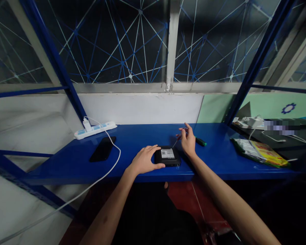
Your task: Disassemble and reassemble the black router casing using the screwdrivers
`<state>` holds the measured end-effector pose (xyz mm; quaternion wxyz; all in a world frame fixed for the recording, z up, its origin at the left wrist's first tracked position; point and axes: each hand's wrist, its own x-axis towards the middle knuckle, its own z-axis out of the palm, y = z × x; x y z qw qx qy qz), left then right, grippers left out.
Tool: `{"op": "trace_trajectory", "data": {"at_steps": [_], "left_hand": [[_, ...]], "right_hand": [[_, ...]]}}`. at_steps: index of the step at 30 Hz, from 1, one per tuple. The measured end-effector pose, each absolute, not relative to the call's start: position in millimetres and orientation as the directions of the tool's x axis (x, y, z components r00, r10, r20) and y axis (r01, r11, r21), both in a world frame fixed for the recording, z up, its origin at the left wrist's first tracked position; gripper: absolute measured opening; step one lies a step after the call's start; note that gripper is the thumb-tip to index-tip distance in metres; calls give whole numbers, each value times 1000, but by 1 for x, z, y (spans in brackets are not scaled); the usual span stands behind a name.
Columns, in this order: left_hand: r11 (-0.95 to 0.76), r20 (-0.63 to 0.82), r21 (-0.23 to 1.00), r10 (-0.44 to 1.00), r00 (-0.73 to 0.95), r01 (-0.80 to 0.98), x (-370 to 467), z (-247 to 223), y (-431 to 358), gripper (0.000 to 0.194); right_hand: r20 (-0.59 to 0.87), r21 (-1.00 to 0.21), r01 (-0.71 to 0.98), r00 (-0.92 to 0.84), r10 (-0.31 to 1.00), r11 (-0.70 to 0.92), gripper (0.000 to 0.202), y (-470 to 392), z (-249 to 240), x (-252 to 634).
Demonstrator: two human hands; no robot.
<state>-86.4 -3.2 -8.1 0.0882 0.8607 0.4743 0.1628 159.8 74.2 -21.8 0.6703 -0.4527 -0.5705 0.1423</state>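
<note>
Left hand [146, 159] clamped on black box [167, 156] at its left side; blue desk [137, 134] beneath; right hand [188, 141] closed on screwdriver [179, 137], tip at box's far edge.

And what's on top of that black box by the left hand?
A white printed label shows on top of the black box. The left hand covers its far left corner, so anything there is hidden.
</note>
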Motion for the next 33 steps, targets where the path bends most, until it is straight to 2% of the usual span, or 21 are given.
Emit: {"op": "trace_trajectory", "data": {"at_steps": [4,11,19,26,33], "left_hand": [[-536,198,307,844,498,787,-87,-9,-3,81],[-531,197,304,847,493,791,-86,-8,-3,80],[-532,194,301,847,495,792,-86,-9,-3,80],[-529,192,305,849,493,792,-86,-11,0,79],[-518,185,313,856,483,796,-84,-11,4,78]], "right_hand": [[602,-798,279,324,730,534,43,73,-19,158],[606,-795,301,341,719,527,47,74,-20,159],[596,-801,279,293,747,530,46,70,-16,156],[636,-770,354,369,678,531,54,67,-14,158],[668,-736,412,317,674,537,37,62,-13,153]]}}
